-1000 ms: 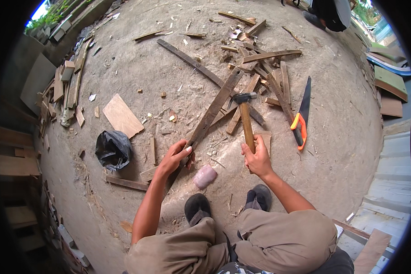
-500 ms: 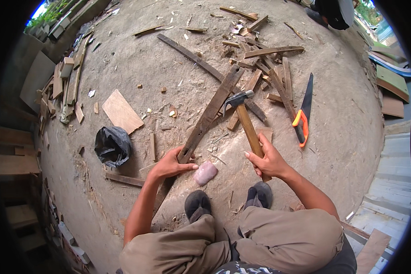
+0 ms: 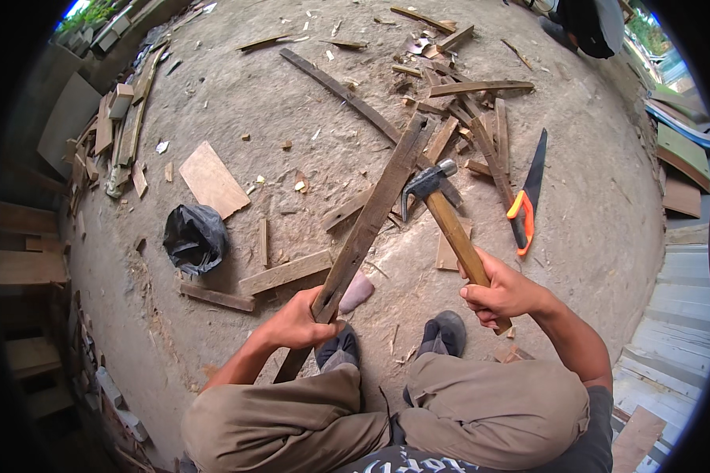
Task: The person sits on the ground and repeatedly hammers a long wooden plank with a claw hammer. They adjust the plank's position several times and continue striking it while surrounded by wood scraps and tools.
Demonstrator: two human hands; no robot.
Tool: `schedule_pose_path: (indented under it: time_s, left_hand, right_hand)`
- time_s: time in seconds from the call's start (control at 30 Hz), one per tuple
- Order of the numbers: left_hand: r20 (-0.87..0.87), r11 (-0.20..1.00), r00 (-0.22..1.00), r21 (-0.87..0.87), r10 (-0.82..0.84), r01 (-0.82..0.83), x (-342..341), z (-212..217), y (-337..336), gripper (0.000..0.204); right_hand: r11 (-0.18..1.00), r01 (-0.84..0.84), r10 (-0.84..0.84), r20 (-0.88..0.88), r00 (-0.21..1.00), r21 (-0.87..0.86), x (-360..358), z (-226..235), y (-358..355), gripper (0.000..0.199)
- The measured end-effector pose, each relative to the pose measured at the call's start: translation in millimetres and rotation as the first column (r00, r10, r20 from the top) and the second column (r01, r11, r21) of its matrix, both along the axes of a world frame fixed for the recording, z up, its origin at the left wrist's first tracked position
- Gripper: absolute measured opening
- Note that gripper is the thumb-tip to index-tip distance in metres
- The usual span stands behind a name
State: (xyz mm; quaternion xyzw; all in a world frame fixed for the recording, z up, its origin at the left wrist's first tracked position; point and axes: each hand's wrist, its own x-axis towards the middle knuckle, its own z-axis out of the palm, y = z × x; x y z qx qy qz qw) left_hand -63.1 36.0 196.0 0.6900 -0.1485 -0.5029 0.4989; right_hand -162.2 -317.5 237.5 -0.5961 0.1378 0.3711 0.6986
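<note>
My left hand [image 3: 301, 319] is wrapped round the lower part of a long dark wooden batten [image 3: 372, 211], which slants up and away to the right. My right hand [image 3: 501, 293] grips the wooden handle of a claw hammer [image 3: 451, 227]. The hammer's dark metal head is up near the batten's right side; whether they touch I cannot tell. On the ground behind the batten, partly hidden by it, lies a smooth pinkish stone-like block [image 3: 358, 292].
A handsaw [image 3: 531, 189] with an orange handle lies to the right, beside piled wood offcuts [image 3: 481, 130]. To the left are a black plastic bag [image 3: 196, 239] and a plywood piece [image 3: 213, 180]. A person's dark-clothed leg [image 3: 590, 25] shows at the far right.
The batten has been raised and drawn nearer to me in my left hand, uncovering a wood piece on the ground. My right hand has moved right and nearer with the hammer.
</note>
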Motion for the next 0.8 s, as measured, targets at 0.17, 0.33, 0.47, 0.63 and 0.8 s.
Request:
schedule_pose_path:
  time_s: [0.17,0.33,0.47,0.63,0.8]
  left_hand:
    - [-0.091,0.999,0.996,0.038,-0.009,0.012,4.1,6.6,0.6,0.027]
    - [-0.049,1.000,0.999,-0.022,0.003,-0.004,0.0,5.8,-0.7,0.026]
    - [-0.035,1.000,0.999,-0.006,0.007,-0.007,0.0,9.0,2.3,0.025]
    - [0.224,0.940,0.972,0.314,0.067,-0.137,26.4,-19.8,111.8,0.023]
    - [-0.029,0.979,0.979,0.008,0.202,-0.202,57.4,-18.3,62.2,0.019]
  right_hand:
    - [0.999,0.010,-0.010,-0.007,1.000,0.040,-0.5,4.2,-2.3,0.029]
    - [0.999,-0.023,0.023,0.000,1.000,0.032,-0.4,5.4,-11.4,0.037]
    - [0.992,-0.103,0.102,-0.019,0.995,-0.073,5.9,16.1,-28.4,0.051]
    - [0.819,-0.054,0.028,-0.054,0.998,-0.571,-13.1,36.0,-175.5,0.036]
    - [0.899,0.278,-0.242,0.145,0.959,-0.339,15.2,-12.0,-128.8,0.029]
